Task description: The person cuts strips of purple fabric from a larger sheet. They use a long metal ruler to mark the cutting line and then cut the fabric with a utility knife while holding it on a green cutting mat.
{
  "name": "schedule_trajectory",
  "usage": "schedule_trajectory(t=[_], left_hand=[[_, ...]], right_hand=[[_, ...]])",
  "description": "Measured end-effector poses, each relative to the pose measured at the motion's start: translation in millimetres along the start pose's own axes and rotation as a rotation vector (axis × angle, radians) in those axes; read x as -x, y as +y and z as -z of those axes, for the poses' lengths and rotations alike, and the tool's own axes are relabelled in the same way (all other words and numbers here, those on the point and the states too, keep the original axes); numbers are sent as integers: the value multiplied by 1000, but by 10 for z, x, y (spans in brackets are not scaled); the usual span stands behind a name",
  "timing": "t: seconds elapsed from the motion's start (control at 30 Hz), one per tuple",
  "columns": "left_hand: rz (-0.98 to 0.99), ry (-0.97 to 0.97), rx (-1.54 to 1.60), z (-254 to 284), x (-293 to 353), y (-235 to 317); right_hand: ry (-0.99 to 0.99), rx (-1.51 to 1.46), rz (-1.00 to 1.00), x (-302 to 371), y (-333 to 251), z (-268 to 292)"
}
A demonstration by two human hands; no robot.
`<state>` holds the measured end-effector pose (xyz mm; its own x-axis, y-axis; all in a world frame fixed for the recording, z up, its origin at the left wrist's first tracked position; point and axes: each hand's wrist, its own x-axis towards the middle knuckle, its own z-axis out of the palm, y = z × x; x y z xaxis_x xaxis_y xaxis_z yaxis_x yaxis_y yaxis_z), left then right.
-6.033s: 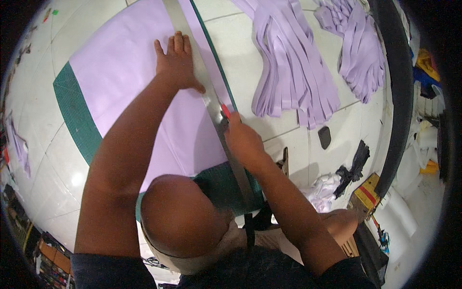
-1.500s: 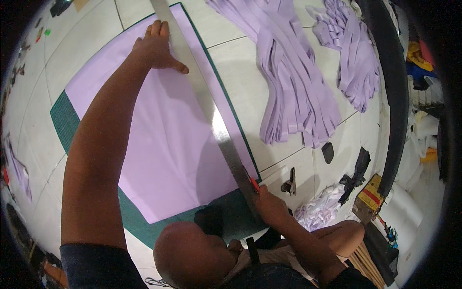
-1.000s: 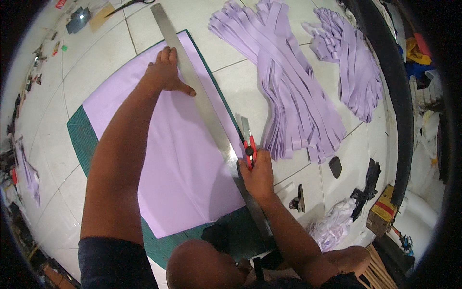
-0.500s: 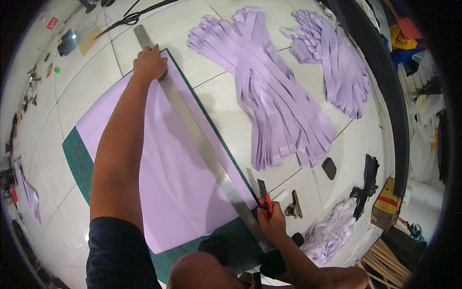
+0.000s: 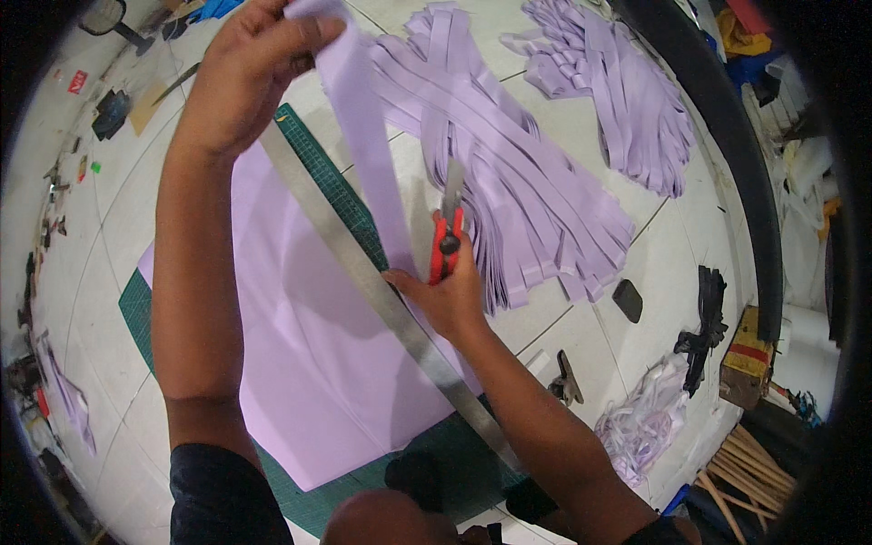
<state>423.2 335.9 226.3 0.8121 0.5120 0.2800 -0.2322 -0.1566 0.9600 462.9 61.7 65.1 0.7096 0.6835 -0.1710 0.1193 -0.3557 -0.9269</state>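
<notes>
My left hand [image 5: 238,82] is raised at the far edge, its fingers closed on the end of a lavender fabric strip [image 5: 359,127] that hangs down toward my other hand. In my right hand [image 5: 452,304] is a red utility knife [image 5: 446,238], its blade pointing away from me. The right thumb lies at the lower part of the strip, by the edge of a long steel ruler [image 5: 350,259]. Under the ruler lies a lavender fabric sheet [image 5: 300,354], spread over a green cutting mat [image 5: 325,177], whose grid shows along the ruler's right side.
Two heaps of lavender strips, a large crossed pile [image 5: 509,173] and a smaller bundle [image 5: 627,118], lie on the tiled floor to the right. Nearer are a black block [image 5: 627,301], a metal clip [image 5: 567,380], scraps in plastic [image 5: 645,422] and a yellow box [image 5: 743,363].
My left hand has come off the ruler and lifted a strip of the fabric. My right hand has moved up and forward with the knife. Mat now shows beside the ruler.
</notes>
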Motion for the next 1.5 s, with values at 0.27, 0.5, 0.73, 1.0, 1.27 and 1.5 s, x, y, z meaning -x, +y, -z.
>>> schedule_trajectory(t=[0.27,0.5,0.73,1.0,1.27,1.5], left_hand=[[108,316,-116,605,-403,-839],[410,388,-528,610,-124,-1890],[181,635,-1016,627,139,-2058],[220,351,-1520,659,1179,-1890],[307,325,-1343,685,1402,-1932],[175,439,-1079,750,1393,-1959]], right_hand=[[78,-127,-271,681,67,208],[20,460,-459,1431,373,929],[-20,672,-298,1735,442,1226],[-198,682,-28,2409,667,1190],[-214,605,-84,2503,828,1092],[-62,369,-57,2650,814,996]])
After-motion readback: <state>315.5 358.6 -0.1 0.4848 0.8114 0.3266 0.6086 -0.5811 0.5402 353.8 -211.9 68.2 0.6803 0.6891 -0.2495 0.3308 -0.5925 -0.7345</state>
